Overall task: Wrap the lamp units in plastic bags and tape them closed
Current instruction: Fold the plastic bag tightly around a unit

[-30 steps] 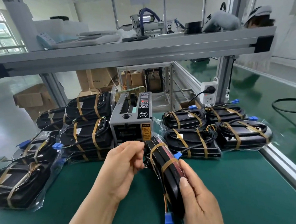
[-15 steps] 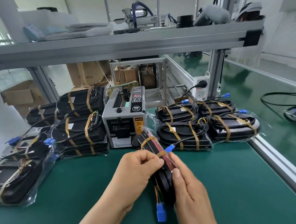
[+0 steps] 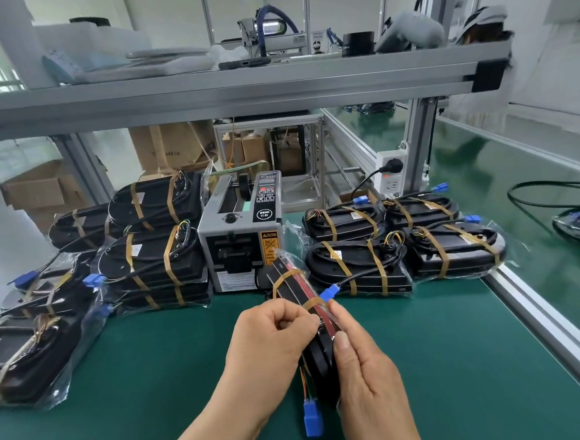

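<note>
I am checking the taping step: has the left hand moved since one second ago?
Yes. The left hand drew back from the tape dispenser to the lamp unit.

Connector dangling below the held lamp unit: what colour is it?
Blue: the connector hanging from the lamp unit, best in the head view.

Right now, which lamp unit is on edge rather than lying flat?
The lamp unit gripped by left hand and right hand; the others lie flat.
</note>
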Motion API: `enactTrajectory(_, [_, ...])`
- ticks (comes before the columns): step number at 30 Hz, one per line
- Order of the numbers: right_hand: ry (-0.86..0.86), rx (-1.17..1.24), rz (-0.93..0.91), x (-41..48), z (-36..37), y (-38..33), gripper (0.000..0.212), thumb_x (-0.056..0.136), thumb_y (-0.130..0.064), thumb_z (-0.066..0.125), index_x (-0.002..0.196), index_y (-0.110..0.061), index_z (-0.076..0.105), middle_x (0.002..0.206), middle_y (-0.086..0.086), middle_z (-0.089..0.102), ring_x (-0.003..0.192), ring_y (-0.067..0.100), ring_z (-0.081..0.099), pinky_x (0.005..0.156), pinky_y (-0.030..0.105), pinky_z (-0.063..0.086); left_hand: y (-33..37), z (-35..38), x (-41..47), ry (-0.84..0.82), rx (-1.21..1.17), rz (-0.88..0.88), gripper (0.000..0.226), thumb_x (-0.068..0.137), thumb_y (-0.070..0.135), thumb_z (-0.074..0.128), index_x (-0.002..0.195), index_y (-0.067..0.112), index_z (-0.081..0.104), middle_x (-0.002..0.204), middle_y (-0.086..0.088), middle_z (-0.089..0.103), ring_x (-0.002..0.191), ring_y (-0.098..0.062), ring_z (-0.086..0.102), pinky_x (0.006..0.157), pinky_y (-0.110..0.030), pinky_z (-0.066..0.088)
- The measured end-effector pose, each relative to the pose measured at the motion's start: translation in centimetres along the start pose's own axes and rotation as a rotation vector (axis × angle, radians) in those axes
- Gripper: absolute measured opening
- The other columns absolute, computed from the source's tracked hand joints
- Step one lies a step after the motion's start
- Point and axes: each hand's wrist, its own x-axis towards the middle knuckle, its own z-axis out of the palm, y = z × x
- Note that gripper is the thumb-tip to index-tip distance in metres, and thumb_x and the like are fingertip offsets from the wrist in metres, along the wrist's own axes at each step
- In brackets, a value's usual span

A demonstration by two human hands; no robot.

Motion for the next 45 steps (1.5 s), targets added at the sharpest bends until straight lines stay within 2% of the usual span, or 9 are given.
enactTrajectory(5, [-0.006, -0.002, 0.011, 0.0, -0.1, -0.2, 0.04, 0.104, -0.024, 0.043, 0.14, -0.04, 0.051, 0.14, -0.019, 0.057, 0.131, -0.005, 0.049, 0.115, 0.03, 0.039, -0.3, 0.3, -0.1, 0.045, 0.063, 0.007, 0.012, 0.084, 0.021, 0.072, 0.072, 0.024, 0.072, 0.07, -0.006, 0.07, 0.057, -0.008, 0.054, 0.065, -0.032, 0.052])
enactTrajectory(10, [-0.007, -0.004, 0.018, -0.1, -0.1, -0.4, 0.04, 0.104, -0.023, 0.043, 0.138, -0.042, 0.051, 0.14, -0.022, 0.056, 0.13, -0.008, 0.049, 0.115, 0.027, 0.038, -0.7, 0.5, 0.0, 0.064, 0.04, 0.01, 0.013, 0.082, 0.024, 0.071, 0.07, 0.025, 0.07, 0.056, 0.009, 0.059, 0.051, -0.005, 0.047, 0.053, -0.019, 0.043])
enactTrajectory(15, [-0.009, -0.011, 0.011, -0.1, -0.1, -0.5, 0.04, 0.104, -0.023, 0.042, 0.138, -0.043, 0.051, 0.14, -0.023, 0.055, 0.128, -0.011, 0.048, 0.114, 0.024, 0.038, -1.0, 0.5, 0.0, 0.066, 0.026, 0.01, 0.016, 0.083, 0.022, 0.071, 0.067, 0.024, 0.069, 0.056, 0.009, 0.059, 0.05, -0.005, 0.046, 0.051, -0.017, 0.041])
enactTrajectory(22, [-0.01, -0.007, 0.007, -0.1, 0.0, -0.4, 0.04, 0.104, -0.023, 0.042, 0.14, -0.04, 0.051, 0.141, -0.023, 0.055, 0.13, -0.009, 0.048, 0.115, 0.027, 0.038, -1.2, 0.5, 0.0, 0.066, 0.016, 0.019, 0.009, 0.077, 0.029, 0.072, 0.069, 0.025, 0.07, 0.06, 0.005, 0.062, 0.054, -0.008, 0.048, 0.058, -0.028, 0.045])
enactTrajectory(31, [-0.003, -0.014, -0.006, -0.1, 0.0, -0.2, 0.04, 0.104, -0.023, 0.042, 0.138, -0.043, 0.051, 0.14, -0.024, 0.055, 0.129, -0.012, 0.047, 0.115, 0.025, 0.037, -1.5, 0.7, 0.0, 0.1, 0.031, 0.03, 0.013, 0.078, 0.018, 0.074, 0.069, 0.025, 0.07, 0.055, 0.009, 0.054, 0.052, -0.006, 0.044, 0.051, -0.021, 0.041])
enactTrajectory(41, [0.002, 0.001, -0.009, 0.1, 0.1, 0.3, 0.04, 0.104, -0.024, 0.043, 0.138, -0.041, 0.052, 0.14, -0.022, 0.056, 0.131, -0.007, 0.049, 0.115, 0.031, 0.038, -1.9, 0.6, -0.2, 0.1, 0.033, 0.073, 0.012, 0.078, 0.023, 0.077, 0.069, 0.027, 0.071, 0.056, 0.009, 0.053, 0.053, -0.005, 0.043, 0.056, -0.025, 0.043])
enactTrajectory(45, [0.004, 0.013, -0.004, 0.1, 0.2, 0.4, 0.04, 0.103, -0.024, 0.043, 0.138, -0.041, 0.053, 0.139, -0.02, 0.058, 0.131, -0.002, 0.051, 0.115, 0.034, 0.039, -2.2, 0.7, -0.2, 0.113, 0.053, 0.074, 0.012, 0.078, 0.03, 0.077, 0.074, 0.035, 0.067, 0.056, 0.013, 0.05, 0.053, -0.005, 0.044, 0.057, -0.029, 0.046])
